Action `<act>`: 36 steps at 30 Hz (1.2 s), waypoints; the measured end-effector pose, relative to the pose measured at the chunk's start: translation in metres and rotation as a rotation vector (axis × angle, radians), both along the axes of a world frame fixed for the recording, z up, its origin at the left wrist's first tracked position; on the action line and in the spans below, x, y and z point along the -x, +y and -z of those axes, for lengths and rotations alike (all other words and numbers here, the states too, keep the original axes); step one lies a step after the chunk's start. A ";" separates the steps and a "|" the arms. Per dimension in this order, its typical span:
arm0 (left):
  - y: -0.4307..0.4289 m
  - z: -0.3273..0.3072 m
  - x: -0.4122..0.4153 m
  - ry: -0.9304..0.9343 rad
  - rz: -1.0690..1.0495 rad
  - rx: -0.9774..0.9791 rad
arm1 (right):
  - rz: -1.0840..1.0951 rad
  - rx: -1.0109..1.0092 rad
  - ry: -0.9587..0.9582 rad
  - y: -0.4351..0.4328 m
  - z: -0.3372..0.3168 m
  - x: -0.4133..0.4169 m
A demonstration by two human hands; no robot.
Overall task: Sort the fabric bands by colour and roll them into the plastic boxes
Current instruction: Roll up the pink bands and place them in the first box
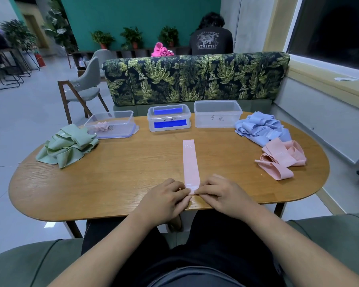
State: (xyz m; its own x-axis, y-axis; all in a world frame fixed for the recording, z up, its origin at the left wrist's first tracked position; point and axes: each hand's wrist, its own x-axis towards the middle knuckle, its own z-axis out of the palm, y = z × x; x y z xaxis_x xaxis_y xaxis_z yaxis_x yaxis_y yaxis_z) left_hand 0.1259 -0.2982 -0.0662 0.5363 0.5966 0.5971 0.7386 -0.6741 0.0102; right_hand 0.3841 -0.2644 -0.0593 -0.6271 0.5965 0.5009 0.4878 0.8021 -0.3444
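Hands, L [166,198] & R [220,194], pinch pink band [190,162] near end, rest stretched flat ahead.

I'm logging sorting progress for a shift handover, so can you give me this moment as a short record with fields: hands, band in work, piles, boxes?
hands: left hand and right hand both pinch the near end of the flat pink band
band in work: laid straight on the table, roll just starting
piles: green pile left; blue pile and pink pile right
boxes: left box holds rolled pink bands; middle box lidded; right box looks empty
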 end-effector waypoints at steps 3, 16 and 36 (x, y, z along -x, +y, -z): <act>0.000 0.000 -0.001 0.001 -0.003 -0.006 | -0.006 0.024 -0.033 0.000 -0.001 -0.001; 0.004 -0.010 0.004 -0.068 0.002 0.279 | 0.106 0.035 -0.048 0.008 0.007 0.004; 0.017 -0.007 0.004 -0.007 -0.120 0.347 | 0.220 0.076 -0.113 0.008 0.009 0.007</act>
